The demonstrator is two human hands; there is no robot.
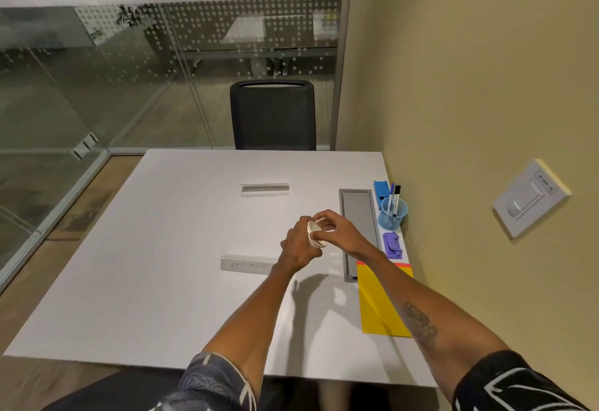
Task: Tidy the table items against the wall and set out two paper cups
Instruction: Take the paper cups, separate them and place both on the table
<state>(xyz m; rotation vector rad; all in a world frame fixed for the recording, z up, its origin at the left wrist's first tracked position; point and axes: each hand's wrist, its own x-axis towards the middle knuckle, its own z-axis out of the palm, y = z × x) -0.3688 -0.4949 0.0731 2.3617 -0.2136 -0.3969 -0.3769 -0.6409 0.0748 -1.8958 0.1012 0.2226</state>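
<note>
The right hand's fingertips are curled in and pinch the upper rim of the paper cups. The cups appear nested and lie on their side with the mouth towards the wall; how many there are cannot be told. The left hand wraps round the cup body from the other side, fingers closed on it. The right hand meets it from the wall side. Both hands hold the cups in the air above the table, near its middle and clear of the surface.

Nearby items:
- Near name plate: lies flat just beside the left wrist and carries handwritten letters.
- Far name plate: lies beyond the hands, towards the chair.
- Grey cable hatch: set into the table top just to the right of the hands; the right forearm crosses its near end.

Items along the wall, far to near:
- Blue block.
- Blue pen pot, upright, holding markers.
- Purple stapler-like tool.
- Yellow sheet, with an orange-red edge showing at its far end; the right forearm covers part of it.

A light switch plate is fixed to the wall. A glass partition stands on the left and far sides.
</note>
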